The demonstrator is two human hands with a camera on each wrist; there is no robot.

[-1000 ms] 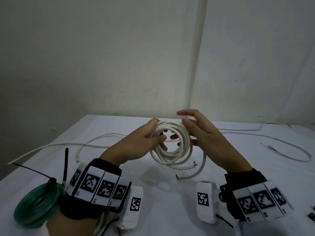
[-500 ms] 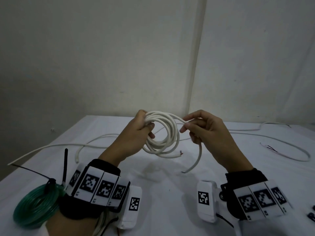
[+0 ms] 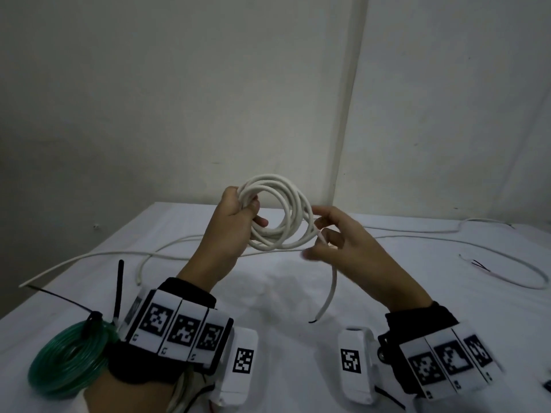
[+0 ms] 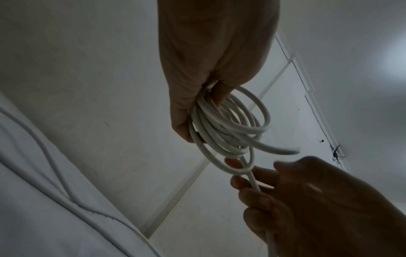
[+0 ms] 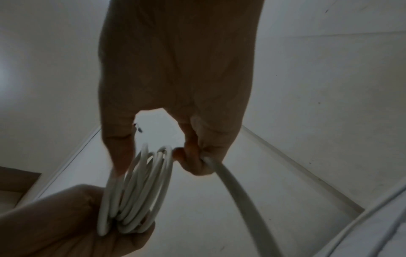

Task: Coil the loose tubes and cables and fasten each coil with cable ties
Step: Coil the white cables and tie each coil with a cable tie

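I counted 1 round coil of thick white cable (image 3: 280,222) in my hands, 1 tied coil of green plastic tubing (image 3: 64,362) at the table's (image 3: 283,293) near left, and 2 loose white cables (image 3: 417,234) behind. The white coil stood upright above the table, several loops deep. My left hand (image 3: 235,222) clenched its left side; my right hand (image 3: 346,245) pinched its hanging tail.

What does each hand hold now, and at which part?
The left hand grips the white cable coil at its left side, all loops bundled together. The right hand pinches the coil's loose tail just beside the coil's right edge.
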